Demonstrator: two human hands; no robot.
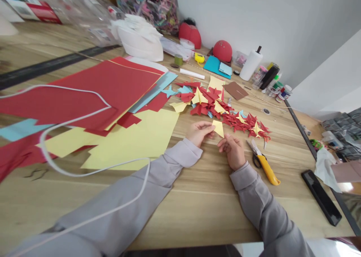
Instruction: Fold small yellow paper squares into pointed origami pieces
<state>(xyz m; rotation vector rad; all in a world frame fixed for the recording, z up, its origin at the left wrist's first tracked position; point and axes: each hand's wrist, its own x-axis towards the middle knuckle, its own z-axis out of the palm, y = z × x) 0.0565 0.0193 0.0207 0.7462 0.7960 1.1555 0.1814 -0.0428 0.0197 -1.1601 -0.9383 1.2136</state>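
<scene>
A small folded piece of yellow paper (218, 128) is pinched at its left side by my left hand (199, 132). My right hand (232, 149) has its thumb and fingers closed at the lower right corner of the same piece. Just beyond both hands lies a pile of folded red paper stars (207, 99) with yellow and blue ones mixed in. An orange-yellow utility knife (268, 169) and black-handled scissors (256, 151) lie to the right of my right hand.
Red sheets (84, 88) and yellow sheets (135, 138) cover the left side, with a white cable (70, 173) looping over them. A black phone (320, 197) lies at the right. Bottles, a tape measure (199, 58) and a white tissue holder (141, 43) stand at the back.
</scene>
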